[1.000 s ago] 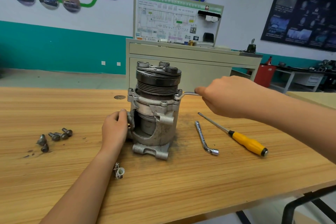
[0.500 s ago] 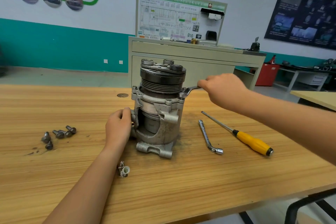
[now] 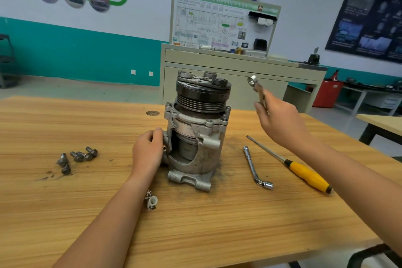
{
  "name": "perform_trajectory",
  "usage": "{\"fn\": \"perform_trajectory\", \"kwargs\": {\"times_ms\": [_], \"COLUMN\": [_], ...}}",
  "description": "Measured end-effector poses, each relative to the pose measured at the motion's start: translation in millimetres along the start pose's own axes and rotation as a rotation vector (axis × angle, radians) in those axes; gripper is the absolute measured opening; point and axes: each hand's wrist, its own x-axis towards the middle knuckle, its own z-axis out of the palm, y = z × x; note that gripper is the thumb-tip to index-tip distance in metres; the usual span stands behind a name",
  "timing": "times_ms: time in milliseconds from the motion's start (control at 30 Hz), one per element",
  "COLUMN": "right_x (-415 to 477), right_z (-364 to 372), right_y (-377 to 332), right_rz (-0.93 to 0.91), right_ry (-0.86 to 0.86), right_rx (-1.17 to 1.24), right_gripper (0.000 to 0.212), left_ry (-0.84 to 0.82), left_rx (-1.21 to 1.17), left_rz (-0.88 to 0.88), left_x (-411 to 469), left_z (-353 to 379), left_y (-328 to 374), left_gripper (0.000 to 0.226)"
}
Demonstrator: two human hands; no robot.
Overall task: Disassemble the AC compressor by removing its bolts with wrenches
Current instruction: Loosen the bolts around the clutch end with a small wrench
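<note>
The compressor [image 3: 196, 137] is stood upright near the middle of the wooden table [image 3: 217, 235]. Its left side is gripped by the left hand [image 3: 148, 151], with the fingers curled against the housing. A wrench [image 3: 257, 89] is held in the right hand [image 3: 280, 122], fingers closed round its handle, the ring end up in the air and apart from the compressor. Loose bolts [image 3: 78, 156] are laid to the left. A socket wrench [image 3: 255, 166] and a yellow-handled screwdriver [image 3: 304, 173] are laid to the right.
</note>
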Motion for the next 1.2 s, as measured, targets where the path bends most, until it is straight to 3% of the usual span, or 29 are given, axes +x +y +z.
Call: {"fn": "perform_trajectory", "kwargs": {"times_ms": [267,400,533,733,933,1200], "right_x": [-23.3,-17.5,-12.5,-0.4,-0.2,6.6], "right_z": [-48.9,-51.2,-54.2,-67.8,-68.3,-70.3], "right_y": [-15.7,-28.8,-48.3,-53.5,-60.7,-81.9], "right_rz": [0.000,0.029,-0.008,0.030,0.041,-0.092], "right_ry": [-0.393,-0.428,-0.470,-0.361,-0.548,-0.656], "right_rx": [-0.143,-0.125,-0.304,-0.406,-0.520,-0.714], "right_gripper": [0.041,0.033,0.039,0.040,0.034,0.016], "left_ry": [-0.006,-0.016,-0.010,-0.020,-0.017,-0.001], "left_rx": [0.005,0.010,-0.003,-0.024,-0.031,-0.025], "left_rz": [-0.014,-0.014,-0.021,-0.014,-0.034,-0.018], "left_x": [-0.6,1.2,-0.4,1.4,0.5,-0.2], "left_z": [-0.3,-0.8,-0.8,-0.9,-0.7,-0.4], "left_y": [2.0,-0.3,0.1,-1.4,0.6,1.4], "left_gripper": [0.040,0.040,0.040,0.037,0.038,0.038]}}
